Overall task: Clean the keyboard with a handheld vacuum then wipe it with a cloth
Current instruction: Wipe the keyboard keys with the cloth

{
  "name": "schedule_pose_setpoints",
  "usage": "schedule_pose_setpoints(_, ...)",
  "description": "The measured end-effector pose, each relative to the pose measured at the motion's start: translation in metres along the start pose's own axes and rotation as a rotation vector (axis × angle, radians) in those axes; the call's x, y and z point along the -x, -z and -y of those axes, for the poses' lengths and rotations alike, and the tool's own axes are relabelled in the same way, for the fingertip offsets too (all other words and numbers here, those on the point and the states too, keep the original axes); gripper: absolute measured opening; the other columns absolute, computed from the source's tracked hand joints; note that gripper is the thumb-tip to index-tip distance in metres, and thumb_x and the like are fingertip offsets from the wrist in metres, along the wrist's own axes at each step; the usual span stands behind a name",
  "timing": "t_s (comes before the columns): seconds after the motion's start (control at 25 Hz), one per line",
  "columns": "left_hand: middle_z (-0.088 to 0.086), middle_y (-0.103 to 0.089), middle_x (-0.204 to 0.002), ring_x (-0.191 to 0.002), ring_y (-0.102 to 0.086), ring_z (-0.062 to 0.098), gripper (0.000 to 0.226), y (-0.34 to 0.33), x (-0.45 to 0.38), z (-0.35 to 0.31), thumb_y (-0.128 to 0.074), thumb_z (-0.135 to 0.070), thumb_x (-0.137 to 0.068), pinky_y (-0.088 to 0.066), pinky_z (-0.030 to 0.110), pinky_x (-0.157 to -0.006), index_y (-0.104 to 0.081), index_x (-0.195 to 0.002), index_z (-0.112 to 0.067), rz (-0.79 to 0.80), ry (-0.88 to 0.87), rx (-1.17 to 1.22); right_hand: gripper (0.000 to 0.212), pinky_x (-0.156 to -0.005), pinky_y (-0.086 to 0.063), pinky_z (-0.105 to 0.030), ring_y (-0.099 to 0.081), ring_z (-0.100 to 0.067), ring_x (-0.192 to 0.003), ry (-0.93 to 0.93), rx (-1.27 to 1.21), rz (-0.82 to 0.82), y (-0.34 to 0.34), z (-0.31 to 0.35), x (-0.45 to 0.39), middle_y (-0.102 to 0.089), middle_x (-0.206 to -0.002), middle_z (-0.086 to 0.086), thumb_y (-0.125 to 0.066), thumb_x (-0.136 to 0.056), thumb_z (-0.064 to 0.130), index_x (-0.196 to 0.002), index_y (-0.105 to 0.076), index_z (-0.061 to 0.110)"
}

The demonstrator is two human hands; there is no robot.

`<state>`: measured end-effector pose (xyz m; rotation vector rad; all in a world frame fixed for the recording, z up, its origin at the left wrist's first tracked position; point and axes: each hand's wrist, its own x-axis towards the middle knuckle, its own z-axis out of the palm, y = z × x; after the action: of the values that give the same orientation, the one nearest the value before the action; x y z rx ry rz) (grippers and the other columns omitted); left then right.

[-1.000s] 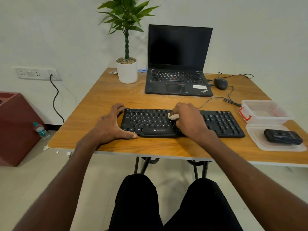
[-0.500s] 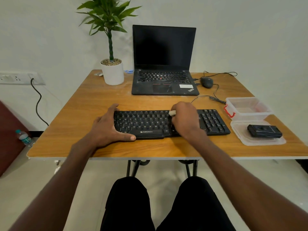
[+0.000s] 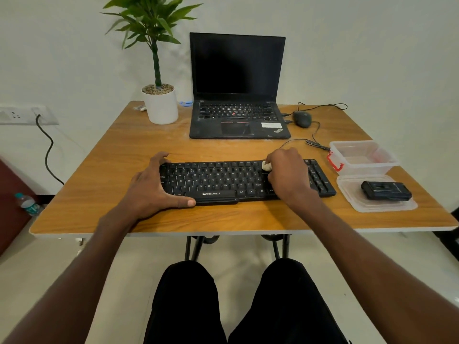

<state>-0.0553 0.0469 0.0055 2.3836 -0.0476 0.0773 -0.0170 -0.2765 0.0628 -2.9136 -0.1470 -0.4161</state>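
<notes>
We see a black keyboard [image 3: 223,181] lying across the near middle of the wooden desk [image 3: 119,155], its long side parallel to the front edge; the left hand [image 3: 151,192] clasps the keyboard's left end, fingers curved over the far corner and the thumb stretched along the front edge, so that grip is wide and holds the keyboard; the right hand [image 3: 288,175] rests on the keys right of centre, just left of the number pad, its fingers curled in a narrow grip round a small pale cloth [image 3: 266,166], of which only a corner shows at the knuckles near the top row of keys. To the right, well apart from the right hand, a dark boxy device that looks like the handheld vacuum [image 3: 386,191] lies flat on a clear plastic lid [image 3: 372,207]; just behind the lid stands an open clear container [image 3: 362,157] with a red clasp. Farther back sit an open laptop [image 3: 238,88] with a dark screen, a mouse [image 3: 302,119] to its right with its cable looping, and a potted plant [image 3: 159,70] in a white pot to its left; a water bottle [image 3: 27,204] stands on the floor at the left.
</notes>
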Motion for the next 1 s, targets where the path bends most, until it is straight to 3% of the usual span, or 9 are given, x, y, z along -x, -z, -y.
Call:
schedule_pose_setpoints(0.08,-0.004,-0.048,-0.154,-0.139,-0.048,0.028,0.149,0.000,0.002,0.000,-0.080,-0.097,-0.032,-0.035,0.058,-0.122,-0.020,-0.157,-0.043,-0.015,0.000,0.007,0.020,-0.074,-0.049,-0.033,-0.059,-0.027,-0.100,0.028,-0.042,-0.005,-0.005,0.010,0.015,-0.066,-0.103,-0.012,-0.071,-0.088,0.003,-0.105,-0.074,0.012)
schedule_pose_setpoints(0.24,-0.002,-0.043,-0.161,-0.145,-0.043,0.031,0.155,0.001,0.002,-0.001,-0.079,-0.098,-0.030,-0.032,0.059,-0.124,-0.015,-0.159,-0.043,0.012,0.005,0.003,0.021,-0.071,-0.057,-0.035,-0.068,-0.022,-0.087,0.022,-0.183,0.007,-0.003,0.015,0.009,-0.075,-0.092,-0.006,-0.073,-0.085,0.007,-0.102,-0.079,0.018)
schedule_pose_setpoints(0.44,-0.013,-0.027,-0.173,-0.158,-0.027,0.028,0.165,0.023,0.003,0.012,-0.078,-0.100,-0.029,-0.004,0.053,-0.128,0.008,-0.161,-0.050,0.159,0.031,-0.114,0.012,-0.069,-0.057,-0.038,-0.063,-0.025,-0.085,0.042,-0.073,0.009,-0.002,0.041,0.006,-0.069,-0.091,-0.005,-0.075,-0.084,0.010,-0.096,-0.073,0.011)
schedule_pose_setpoints(0.52,-0.017,-0.032,-0.169,-0.156,-0.032,0.028,0.160,0.023,0.003,0.020,-0.087,-0.092,-0.033,-0.011,0.056,-0.130,0.003,-0.159,-0.054,0.141,0.028,-0.054,0.008,-0.066,-0.050,-0.036,-0.057,-0.026,-0.082,0.083,-0.060,0.038,-0.007,0.063,0.009,-0.061,-0.086,-0.007,-0.071,-0.086,0.005,-0.084,-0.065,0.010)
schedule_pose_setpoints(0.64,-0.013,-0.039,-0.165,-0.151,-0.039,0.029,0.159,0.020,0.004,0.025,-0.096,-0.083,-0.031,-0.029,0.060,-0.126,-0.005,-0.158,-0.056,0.096,0.016,0.030,0.026,-0.064,-0.043,-0.034,-0.050,-0.024,-0.078,0.173,-0.105,0.045,-0.017,0.104,0.011,-0.052,-0.080,-0.005,-0.065,-0.088,-0.002,-0.074,-0.050,0.014)
schedule_pose_setpoints(0.8,-0.012,-0.041,-0.163,-0.148,-0.043,0.025,0.159,0.020,0.005,0.022,-0.097,-0.081,-0.030,-0.034,0.057,-0.125,-0.008,-0.159,-0.051,0.076,-0.005,0.059,0.009,-0.077,-0.050,-0.035,-0.056,-0.025,-0.094,0.242,-0.130,0.042,-0.028,0.147,0.016,-0.062,-0.099,-0.009,-0.063,-0.093,0.003,-0.097,-0.065,0.011)
schedule_pose_setpoints(1.0,-0.011,-0.042,-0.162,-0.147,-0.045,0.024,0.159,0.019,0.005,0.021,-0.097,-0.081,-0.031,-0.036,0.056,-0.124,-0.010,-0.159,-0.049,0.078,-0.020,0.056,0.018,-0.080,-0.052,-0.035,-0.058,-0.022,-0.088,0.256,-0.205,0.006,-0.036,0.145,0.010,-0.069,-0.103,-0.007,-0.066,-0.090,0.004,-0.104,-0.073,0.012)
